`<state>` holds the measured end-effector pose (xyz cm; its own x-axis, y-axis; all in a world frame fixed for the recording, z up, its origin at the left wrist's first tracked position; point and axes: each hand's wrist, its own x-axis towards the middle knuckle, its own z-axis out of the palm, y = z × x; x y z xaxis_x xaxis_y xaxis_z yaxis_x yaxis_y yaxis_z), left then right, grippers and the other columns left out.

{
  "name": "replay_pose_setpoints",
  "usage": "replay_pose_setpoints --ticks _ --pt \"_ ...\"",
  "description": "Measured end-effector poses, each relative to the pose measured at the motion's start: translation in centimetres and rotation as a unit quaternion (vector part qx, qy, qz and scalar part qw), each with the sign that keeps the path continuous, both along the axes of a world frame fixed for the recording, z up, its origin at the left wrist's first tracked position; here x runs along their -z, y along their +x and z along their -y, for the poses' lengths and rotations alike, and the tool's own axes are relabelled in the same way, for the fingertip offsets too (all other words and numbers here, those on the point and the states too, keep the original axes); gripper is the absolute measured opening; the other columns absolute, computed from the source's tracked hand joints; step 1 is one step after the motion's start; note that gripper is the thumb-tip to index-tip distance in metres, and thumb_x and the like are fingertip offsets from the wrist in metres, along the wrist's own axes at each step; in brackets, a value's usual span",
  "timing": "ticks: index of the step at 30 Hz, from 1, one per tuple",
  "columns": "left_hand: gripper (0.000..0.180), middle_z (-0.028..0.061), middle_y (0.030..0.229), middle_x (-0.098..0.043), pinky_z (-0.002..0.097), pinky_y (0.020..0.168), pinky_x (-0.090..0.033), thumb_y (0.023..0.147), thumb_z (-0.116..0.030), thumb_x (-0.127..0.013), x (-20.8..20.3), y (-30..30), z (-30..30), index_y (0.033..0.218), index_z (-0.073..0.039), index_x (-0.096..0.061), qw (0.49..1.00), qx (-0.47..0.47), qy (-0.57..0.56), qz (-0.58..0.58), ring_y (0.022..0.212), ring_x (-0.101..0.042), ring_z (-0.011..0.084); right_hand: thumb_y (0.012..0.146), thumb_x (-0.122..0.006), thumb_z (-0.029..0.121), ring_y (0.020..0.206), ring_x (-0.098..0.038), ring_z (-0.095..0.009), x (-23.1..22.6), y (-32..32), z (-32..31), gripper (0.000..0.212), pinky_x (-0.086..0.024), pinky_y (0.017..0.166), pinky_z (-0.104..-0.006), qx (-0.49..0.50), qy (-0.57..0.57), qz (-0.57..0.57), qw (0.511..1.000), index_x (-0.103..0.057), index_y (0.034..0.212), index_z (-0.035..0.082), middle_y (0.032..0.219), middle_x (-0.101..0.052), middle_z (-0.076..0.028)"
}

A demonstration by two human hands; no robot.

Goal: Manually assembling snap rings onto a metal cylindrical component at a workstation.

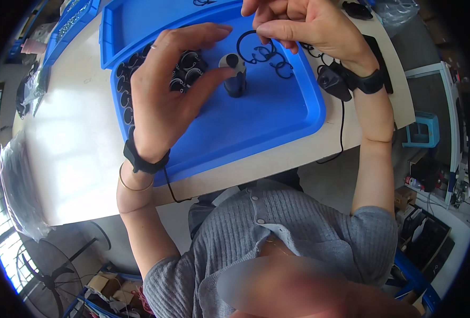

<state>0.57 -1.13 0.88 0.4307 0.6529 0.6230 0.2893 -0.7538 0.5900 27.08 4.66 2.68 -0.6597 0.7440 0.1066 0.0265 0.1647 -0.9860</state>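
My left hand (163, 87) is held over the blue tray (222, 151), its thumb and fingers curved wide apart with nothing between them. Its thumb tip overlaps the upper part of a small grey-and-black cylindrical part (236, 84) standing upright on the tray; whether they touch I cannot tell. Farther right, my right hand (306, 26) hovers above the tray's far right side. Its fingers are bent, with a gap between thumb and forefinger, and no held thing shows. Under it lie several dark retaining rings (284, 69) and a larger black ring (238, 46).
Rows of black C-shaped parts (123, 85) fill the tray's left side, partly behind my left hand. A second blue tray (134, 24) stands beyond. At right, a black device (333, 82) with a cable rests on the table (68, 138). A blue stool (424, 129) stands right of the table.
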Motion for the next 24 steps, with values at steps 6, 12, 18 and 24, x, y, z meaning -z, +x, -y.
replay_pose_setpoints --ticks 6,12,18,24 --pt "0.044 0.0085 0.117 -0.073 0.0345 0.091 -0.056 0.075 0.0 -0.084 0.4 0.6 -0.2 0.117 -0.003 -0.069 0.999 0.007 0.032 0.009 0.108 -0.069 0.0259 0.098 -0.07 0.007 0.08 -0.064 -0.006 0.9 -1.1 0.3 0.032 -0.052 0.064 -0.0185 -0.015 0.005 -0.048 0.999 -0.056 0.126 0.002 0.099 -0.068 -0.004" --pt "0.044 0.0086 0.113 -0.073 0.0345 0.086 -0.056 0.075 0.001 -0.084 0.3 0.5 -0.3 0.115 -0.004 -0.069 0.998 -0.01 0.066 -0.014 0.102 -0.069 0.0263 0.098 -0.07 0.006 0.078 -0.063 -0.005 0.5 -1.2 0.8 0.032 -0.052 0.064 -0.0188 -0.009 -0.049 -0.025 0.998 -0.056 0.126 0.004 0.099 -0.068 -0.004" --pt "0.045 0.0148 0.118 -0.071 0.0319 0.091 -0.056 0.077 0.009 -0.083 -0.1 0.3 -0.2 0.118 0.004 -0.065 0.998 -0.015 0.053 -0.015 0.105 -0.069 0.0209 0.096 -0.074 0.011 0.079 -0.064 -0.005 0.2 -1.6 1.2 0.034 -0.051 0.066 -0.019 -0.01 -0.024 -0.038 0.999 -0.057 0.124 0.004 0.097 -0.068 -0.003" --pt "0.036 0.0125 0.111 -0.071 0.0301 0.094 -0.054 0.085 0.011 -0.075 -0.2 -0.1 0.0 0.12 0.006 -0.064 0.996 -0.027 -0.075 0.047 0.097 -0.068 0.0168 0.093 -0.078 0.013 0.082 -0.064 -0.004 0.1 -1.7 2.3 0.035 -0.051 0.07 -0.0194 0.038 0.127 0.009 0.991 -0.06 0.122 0.005 0.098 -0.069 -0.001"
